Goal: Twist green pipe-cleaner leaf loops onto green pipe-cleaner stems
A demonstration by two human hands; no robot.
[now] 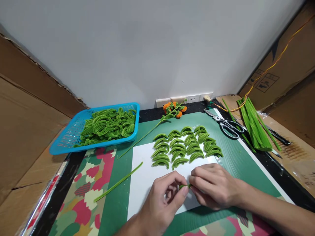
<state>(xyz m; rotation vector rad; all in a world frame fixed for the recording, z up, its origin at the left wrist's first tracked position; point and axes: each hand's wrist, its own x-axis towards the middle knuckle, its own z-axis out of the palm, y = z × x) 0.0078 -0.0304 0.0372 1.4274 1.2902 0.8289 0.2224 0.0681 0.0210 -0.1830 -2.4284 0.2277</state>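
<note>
While rows of finished green curled pieces (187, 144) lie just beyond on the white sheet (145, 183), a short green pipe-cleaner piece (184, 186) is pinched between the closed fingers of the left hand (161, 200) and right hand (213, 186), low over the bench (236, 157).

Green piece (184, 186) mostly behind fingers (180, 193)

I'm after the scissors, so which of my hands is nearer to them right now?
Right. Your right hand lies below the scissors, slightly left of them; your left hand sits farther left and lower. Both pinch a small green piece.
</note>
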